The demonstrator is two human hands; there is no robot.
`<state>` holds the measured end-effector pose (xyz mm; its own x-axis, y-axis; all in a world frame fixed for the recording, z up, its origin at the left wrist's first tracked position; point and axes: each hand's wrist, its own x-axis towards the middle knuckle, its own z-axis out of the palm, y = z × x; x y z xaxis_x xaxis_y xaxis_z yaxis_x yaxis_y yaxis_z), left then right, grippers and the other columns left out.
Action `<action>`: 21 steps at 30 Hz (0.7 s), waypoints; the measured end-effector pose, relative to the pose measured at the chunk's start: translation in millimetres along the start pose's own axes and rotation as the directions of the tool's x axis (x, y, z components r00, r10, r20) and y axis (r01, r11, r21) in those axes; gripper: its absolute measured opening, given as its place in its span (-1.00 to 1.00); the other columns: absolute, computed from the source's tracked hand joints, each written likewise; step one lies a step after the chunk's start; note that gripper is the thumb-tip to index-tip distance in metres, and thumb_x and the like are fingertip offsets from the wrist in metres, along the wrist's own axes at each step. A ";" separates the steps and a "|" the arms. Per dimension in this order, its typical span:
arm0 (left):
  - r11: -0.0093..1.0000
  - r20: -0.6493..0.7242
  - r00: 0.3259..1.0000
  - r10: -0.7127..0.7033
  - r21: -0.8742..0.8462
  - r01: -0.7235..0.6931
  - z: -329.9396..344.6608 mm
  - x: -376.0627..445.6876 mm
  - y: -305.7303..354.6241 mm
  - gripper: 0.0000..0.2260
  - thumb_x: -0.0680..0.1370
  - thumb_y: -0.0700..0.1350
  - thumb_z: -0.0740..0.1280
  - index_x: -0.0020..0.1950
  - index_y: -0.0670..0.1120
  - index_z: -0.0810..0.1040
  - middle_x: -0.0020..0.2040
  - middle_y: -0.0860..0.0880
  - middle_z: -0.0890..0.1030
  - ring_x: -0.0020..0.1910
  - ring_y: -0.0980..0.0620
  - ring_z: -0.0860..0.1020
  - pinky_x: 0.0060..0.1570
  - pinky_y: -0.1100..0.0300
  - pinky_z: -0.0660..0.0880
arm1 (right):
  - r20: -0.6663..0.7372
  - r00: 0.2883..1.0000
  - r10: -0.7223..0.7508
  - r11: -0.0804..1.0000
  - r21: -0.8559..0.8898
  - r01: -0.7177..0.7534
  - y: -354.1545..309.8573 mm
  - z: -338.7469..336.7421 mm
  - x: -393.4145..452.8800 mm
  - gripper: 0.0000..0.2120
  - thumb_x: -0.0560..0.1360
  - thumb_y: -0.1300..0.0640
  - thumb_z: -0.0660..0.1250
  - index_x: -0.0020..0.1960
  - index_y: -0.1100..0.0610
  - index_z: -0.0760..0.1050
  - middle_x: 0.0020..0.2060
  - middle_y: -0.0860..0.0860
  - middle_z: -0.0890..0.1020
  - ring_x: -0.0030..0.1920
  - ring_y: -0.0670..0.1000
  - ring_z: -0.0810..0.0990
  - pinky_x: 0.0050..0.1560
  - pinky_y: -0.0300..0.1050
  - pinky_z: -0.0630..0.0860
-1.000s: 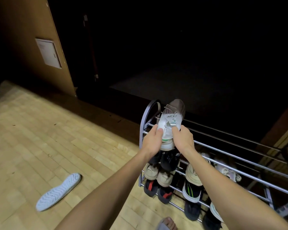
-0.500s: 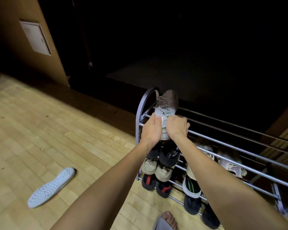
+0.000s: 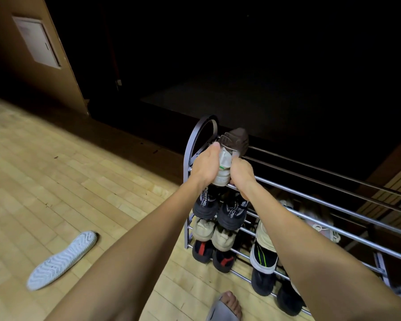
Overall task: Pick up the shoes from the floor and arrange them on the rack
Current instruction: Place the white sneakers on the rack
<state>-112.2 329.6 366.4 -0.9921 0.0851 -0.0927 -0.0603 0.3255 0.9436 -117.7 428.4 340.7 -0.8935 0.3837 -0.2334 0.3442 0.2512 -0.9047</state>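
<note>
A white sneaker with a brown toe (image 3: 234, 141) lies on the top tier of the metal shoe rack (image 3: 310, 195), at its left end, toe pointing away from me. My left hand (image 3: 205, 166) grips its left side and my right hand (image 3: 241, 173) grips its right side near the heel. A second white shoe (image 3: 61, 259) lies sole-up on the wooden floor to the left, well apart from the rack.
Lower tiers hold black boots (image 3: 218, 207), beige shoes (image 3: 212, 232), black-and-red shoes (image 3: 212, 254) and a white-and-black sneaker (image 3: 263, 251). My foot in a grey slider (image 3: 227, 306) stands at the bottom. Behind the rack the room is dark. A wall panel (image 3: 36, 41) sits at the upper left.
Both hands have lowered the sneaker down onto the left end of the top tier and slid toward its heel. The shoe on the floor has not moved.
</note>
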 end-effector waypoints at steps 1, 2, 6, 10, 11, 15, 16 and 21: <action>1.000 0.006 1.000 0.021 0.018 -0.021 -0.9 0.1 0.7 -0.38 0.52 0.29 -0.06 0.21 -0.08 0.56 0.21 -0.11 0.60 0.24 -0.11 0.51 0.31 -0.12 0.37 | 0.007 1.000 0.007 1.000 0.010 -0.007 -0.6 -1.3 -0.2 -0.53 0.52 -0.07 -0.02 0.14 0.18 0.52 0.25 0.26 0.53 0.07 0.13 0.52 0.29 0.15 0.45; 0.998 0.013 0.999 0.046 0.033 -0.046 -2.2 0.1 0.8 -0.44 0.57 0.24 -0.06 0.19 -0.08 0.55 0.20 -0.11 0.59 0.23 -0.11 0.50 0.31 -0.11 0.37 | 0.012 1.000 0.015 1.000 0.021 -0.016 -2.7 -3.1 -2.1 -0.60 0.52 -0.01 0.01 0.11 0.16 0.51 0.20 0.24 0.56 0.03 0.13 0.50 0.25 0.12 0.46; 0.997 -0.006 0.998 0.062 0.035 -0.062 -7.3 2.7 -3.7 -0.48 0.60 0.21 -0.07 0.10 -0.05 0.57 0.13 -0.07 0.62 0.16 -0.06 0.53 0.26 -0.08 0.40 | 0.048 0.997 0.057 0.991 0.120 -0.062 -9.3 -10.5 -11.9 -0.75 0.64 0.04 0.05 0.06 0.12 0.45 -0.07 0.10 0.59 -0.06 0.11 0.58 -0.01 -0.03 0.56; 0.996 -0.025 0.996 0.089 0.014 -0.089 -16.0 -11.9 0.6 -0.55 0.63 0.14 -0.03 -0.08 -0.07 0.56 -0.04 -0.05 0.62 -0.01 -0.02 0.55 0.04 0.01 0.41 | 0.058 0.998 0.017 0.994 0.109 -0.023 -9.0 -21.7 -19.0 -0.67 0.64 -0.05 0.03 -0.01 0.14 0.46 -0.16 0.07 0.57 -0.16 0.08 0.55 0.05 0.03 0.54; 0.996 -0.045 0.995 0.090 -0.003 -0.090 -20.2 -18.0 4.2 -0.55 0.63 0.12 -0.01 -0.01 -0.09 0.59 -0.02 -0.06 0.62 -0.02 0.02 0.55 0.04 0.01 0.41 | 0.041 0.999 0.001 0.995 0.098 -0.005 -12.3 -24.8 -21.8 -0.66 0.63 -0.06 0.04 -0.06 0.14 0.47 -0.14 0.09 0.57 -0.22 0.07 0.53 0.00 0.04 0.53; 0.974 -0.171 0.960 0.222 -0.011 -0.227 -48.5 -49.5 18.8 -0.64 0.64 0.05 0.06 0.09 0.01 0.65 0.04 0.07 0.64 0.07 0.12 0.56 0.14 0.12 0.42 | -0.015 0.995 -0.099 0.993 0.069 0.100 -37.6 -42.0 -45.1 -0.68 0.59 -0.01 0.05 -0.16 0.08 0.49 -0.11 0.12 0.59 -0.20 0.08 0.50 -0.06 0.08 0.47; 0.964 -0.211 0.944 0.255 -0.025 -0.266 -58.6 -58.8 21.2 -0.63 0.63 0.04 0.07 0.07 0.02 0.67 0.04 0.10 0.66 0.09 0.14 0.57 0.17 0.14 0.44 | -0.012 0.992 -0.126 0.989 0.081 0.127 -44.3 -45.5 -53.3 -0.68 0.58 0.00 0.05 -0.09 0.08 0.54 -0.13 0.09 0.62 -0.18 0.07 0.51 -0.07 0.05 0.46; 0.935 -0.394 0.892 0.221 -0.173 -0.308 -125.6 -113.0 25.2 -0.63 0.63 -0.04 0.11 -0.13 -0.05 0.70 -0.16 0.02 0.72 -0.15 0.11 0.65 0.00 0.13 0.57 | 0.074 0.963 -0.258 0.963 0.099 0.250 -74.0 -49.2 -114.4 -0.62 0.59 -0.01 0.02 0.04 0.07 0.59 -0.27 0.03 0.66 -0.27 -0.03 0.55 -0.20 -0.10 0.45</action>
<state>-15.5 209.9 440.6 -0.9419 -0.2232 0.2509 0.2302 0.1148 0.9663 -26.8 409.7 451.9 -0.9709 0.2389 -0.0181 0.0795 0.2497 -0.9651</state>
